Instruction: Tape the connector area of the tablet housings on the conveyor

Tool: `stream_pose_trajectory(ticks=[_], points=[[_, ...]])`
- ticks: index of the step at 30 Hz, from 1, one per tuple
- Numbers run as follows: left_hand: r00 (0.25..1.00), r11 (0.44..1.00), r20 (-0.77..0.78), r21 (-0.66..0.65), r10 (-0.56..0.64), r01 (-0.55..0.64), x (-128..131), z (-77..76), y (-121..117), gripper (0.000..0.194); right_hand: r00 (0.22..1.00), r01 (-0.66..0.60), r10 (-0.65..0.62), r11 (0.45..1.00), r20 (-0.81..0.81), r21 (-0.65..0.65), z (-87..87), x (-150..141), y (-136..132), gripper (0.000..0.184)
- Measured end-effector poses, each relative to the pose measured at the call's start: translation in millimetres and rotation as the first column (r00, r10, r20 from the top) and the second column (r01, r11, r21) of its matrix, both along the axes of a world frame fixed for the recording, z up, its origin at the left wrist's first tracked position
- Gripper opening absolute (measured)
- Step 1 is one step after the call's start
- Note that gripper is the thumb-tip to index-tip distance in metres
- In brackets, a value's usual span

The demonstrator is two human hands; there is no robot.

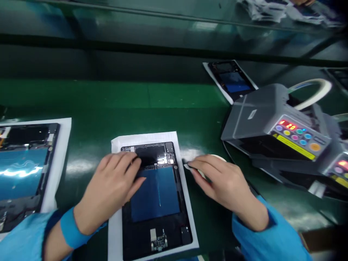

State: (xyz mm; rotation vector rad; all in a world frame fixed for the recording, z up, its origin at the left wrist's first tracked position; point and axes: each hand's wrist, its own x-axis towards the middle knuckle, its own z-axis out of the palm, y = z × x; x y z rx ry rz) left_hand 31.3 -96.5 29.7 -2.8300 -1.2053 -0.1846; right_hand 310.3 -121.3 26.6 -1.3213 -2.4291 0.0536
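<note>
Green workbench runs across the scene, with a glossy shelf along its far side. Two grey electronic tape dispensers sit at the right: the nearer dispenser carries a red numeric display, coloured buttons and a pale tape roll, and the second dispenser stands partly cut off by the frame edge.

Three open tablet housings lie on white sheets. One tablet housing sits at the left edge, another lies well away on the far side, and the central tablet housing lies face down between the person's forearms on its white sheet, long side running near to far. Its large blue-filmed panel fills the middle, with a small circuit board at the near end.

The left hand rests relaxed over the far part of the central housing, fingers spread and lying flat, grasping nothing. The right hand is just beyond the housing's right edge, curled, its fingertips pinching a small white strip. A pale round roll shows behind that hand; whether the hand holds it cannot be told. Blue sleeves cover both arms, and a blue cuff circles the left wrist.
</note>
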Motion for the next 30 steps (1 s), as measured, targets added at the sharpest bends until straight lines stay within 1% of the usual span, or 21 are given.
stream_pose_trajectory(ticks=[2, 4, 5, 8, 10, 14, 19, 25, 30], points=[[0.999, 0.995, 0.029, -0.095, -0.015, 0.017, 20, 4.5, -2, 0.023, 0.997, -0.065, 0.067, 0.995, 0.031, -0.072, -9.0, -10, 14, 0.016], [0.999, 0.983, 0.052, -0.182, -0.01, 0.019, 40, 3.5, -1, 0.021, 0.995, -0.098, 0.1, 0.985, 0.01, -0.14, -20.3, -12, 24, 0.022], [0.998, 0.979, 0.064, -0.205, 0.002, 0.011, 50, 1.2, 0, 0.021, 0.994, -0.108, 0.106, 0.981, -0.015, -0.16, -25.7, -12, 27, 0.023], [0.993, 0.973, 0.107, -0.228, 0.051, -0.026, 69, -9.1, 6, 0.021, 0.988, -0.139, 0.127, 0.978, -0.083, -0.158, -37.2, -8, 30, 0.027], [0.988, 0.973, 0.137, -0.225, 0.077, -0.045, 75, -15.6, 10, 0.019, 0.984, -0.164, 0.15, 0.975, -0.101, -0.151, -39.8, -6, 29, 0.028], [0.98, 0.975, 0.181, -0.218, 0.085, -0.044, 79, -22.3, 14, 0.014, 0.983, -0.181, 0.174, 0.97, -0.058, -0.159, -37.6, -6, 28, 0.03], [0.98, 0.975, 0.188, -0.221, 0.066, -0.024, 78, -24.6, 15, 0.02, 0.986, -0.159, 0.164, 0.978, 0.028, -0.132, -36.8, -7, 27, 0.033], [0.973, 0.944, 0.208, -0.328, 0.101, -0.028, 73, -25.0, 17, 0.022, 0.985, -0.17, 0.169, 0.982, -0.016, -0.078, -39.9, -6, 26, 0.032], [0.98, 0.939, 0.195, -0.342, 0.05, 0.02, 70, -23.3, 21, 0.027, 0.984, -0.18, 0.178, 0.979, -0.029, -0.094, -39.3, -5, 25, 0.031]])
